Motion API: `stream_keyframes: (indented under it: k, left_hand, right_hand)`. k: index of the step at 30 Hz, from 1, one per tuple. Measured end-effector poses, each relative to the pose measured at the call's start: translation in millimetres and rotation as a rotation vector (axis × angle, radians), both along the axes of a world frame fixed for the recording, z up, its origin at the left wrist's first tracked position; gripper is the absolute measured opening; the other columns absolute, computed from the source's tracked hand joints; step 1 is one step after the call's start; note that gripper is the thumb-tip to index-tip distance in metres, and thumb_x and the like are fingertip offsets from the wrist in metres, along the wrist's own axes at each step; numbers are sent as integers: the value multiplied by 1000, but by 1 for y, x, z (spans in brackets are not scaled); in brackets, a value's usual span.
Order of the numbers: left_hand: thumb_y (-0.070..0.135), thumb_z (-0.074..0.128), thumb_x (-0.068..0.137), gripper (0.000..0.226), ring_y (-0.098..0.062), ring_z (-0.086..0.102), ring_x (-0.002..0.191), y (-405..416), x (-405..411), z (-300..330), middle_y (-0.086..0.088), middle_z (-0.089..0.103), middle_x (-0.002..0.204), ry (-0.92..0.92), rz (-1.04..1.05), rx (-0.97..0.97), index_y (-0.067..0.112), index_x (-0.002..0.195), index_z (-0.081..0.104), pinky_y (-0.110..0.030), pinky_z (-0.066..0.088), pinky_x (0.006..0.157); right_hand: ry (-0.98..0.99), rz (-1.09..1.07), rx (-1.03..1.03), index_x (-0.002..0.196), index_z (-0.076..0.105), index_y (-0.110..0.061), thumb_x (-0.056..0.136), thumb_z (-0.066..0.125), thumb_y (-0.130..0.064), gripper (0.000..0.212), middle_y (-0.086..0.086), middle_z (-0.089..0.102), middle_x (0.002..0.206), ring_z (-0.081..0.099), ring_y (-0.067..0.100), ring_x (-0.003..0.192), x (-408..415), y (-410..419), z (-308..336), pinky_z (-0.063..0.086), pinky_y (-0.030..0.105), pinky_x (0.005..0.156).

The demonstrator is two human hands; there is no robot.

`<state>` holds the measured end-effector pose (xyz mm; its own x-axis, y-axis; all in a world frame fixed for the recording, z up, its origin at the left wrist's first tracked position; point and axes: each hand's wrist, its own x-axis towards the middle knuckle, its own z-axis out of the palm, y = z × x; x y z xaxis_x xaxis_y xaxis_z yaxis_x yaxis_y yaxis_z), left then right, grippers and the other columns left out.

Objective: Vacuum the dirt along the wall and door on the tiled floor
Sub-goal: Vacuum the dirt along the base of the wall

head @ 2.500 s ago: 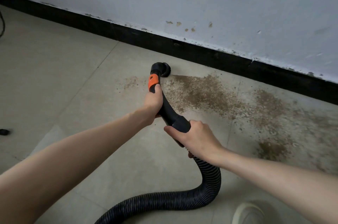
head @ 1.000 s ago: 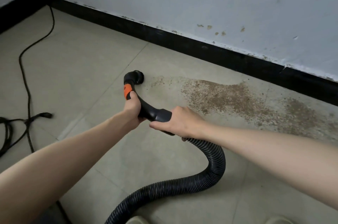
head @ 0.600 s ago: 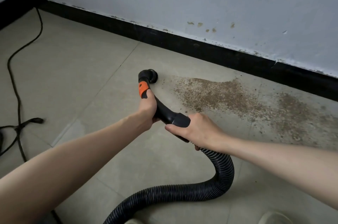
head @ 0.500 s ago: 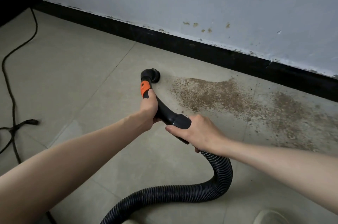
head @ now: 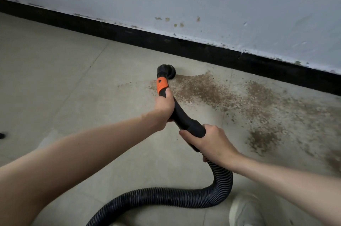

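Note:
A black vacuum handle with an orange band [head: 162, 84] ends in a round black nozzle [head: 166, 70] set on the tiled floor. The nozzle sits at the left end of a brown dirt patch [head: 208, 90] that spreads right along the wall. My left hand [head: 164, 107] grips the handle just below the orange band. My right hand [head: 212, 142] grips the handle's lower end where the ribbed black hose [head: 184, 197] begins. The hose loops down and off the bottom edge.
A black skirting board [head: 184, 44] runs along the foot of the pale, stained wall [head: 203, 0]. More dirt lies in a clump [head: 263, 139] at the right. A pale shoe [head: 245, 211] shows at the bottom right. A small dark object [head: 2, 135] lies at the left edge.
The nozzle has moved right and nearer the wall, onto the left edge of the dirt patch. The view has swung right, so the black cable on the left has gone out of view.

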<state>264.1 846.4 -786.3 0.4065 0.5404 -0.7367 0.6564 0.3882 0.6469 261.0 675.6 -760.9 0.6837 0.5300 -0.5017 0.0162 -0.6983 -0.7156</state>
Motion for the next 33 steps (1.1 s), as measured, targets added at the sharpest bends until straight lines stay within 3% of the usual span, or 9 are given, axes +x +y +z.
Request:
stream_keyframes:
  k: [5,15,20,26,30,33]
  left_hand:
    - [51,31,97,63,-34,54,112,-32,21,-2,-16,51,129,4,-127,-13,10,145,27,-45,51,88]
    - [50,29,98,60,-33,56,110,-53,55,4,-16,53,123,-54,-273,-52,4,136,36,-46,53,87]
    - [47,30,98,55,-31,58,101,-10,42,10,-13,56,113,-69,-133,-54,5,133,40,-40,52,74]
    - [50,32,98,53,-23,58,82,60,2,20,-8,57,96,-86,125,-46,9,129,39,-36,51,63]
    - [51,30,98,56,-29,59,96,99,-36,23,-13,56,116,-87,272,-32,8,134,36,-40,51,70]
    - [49,33,97,59,-33,55,111,109,-62,21,-15,50,129,-105,415,-54,10,140,30,-44,51,78]
  right_hand:
    - [-16,-111,-28,71,56,-14,67,68,-66,54,-3,61,54,62,21,40,2,-30,-1,50,34,47]
    - [-81,-210,-51,63,54,-14,74,68,-62,51,-3,60,50,62,21,39,14,-43,3,48,30,49]
    - [-96,-51,-66,64,55,-14,76,65,-66,54,-1,61,54,63,23,42,20,-2,9,56,37,56]
    - [-121,223,-15,70,59,-10,78,63,-69,59,8,69,64,66,23,45,22,74,10,54,33,52]
    - [-107,342,6,69,60,-10,73,65,-72,63,6,67,57,65,19,42,12,116,11,48,26,44]
    - [-139,426,-30,72,63,-9,69,66,-75,67,6,69,61,66,19,44,0,132,11,57,34,50]
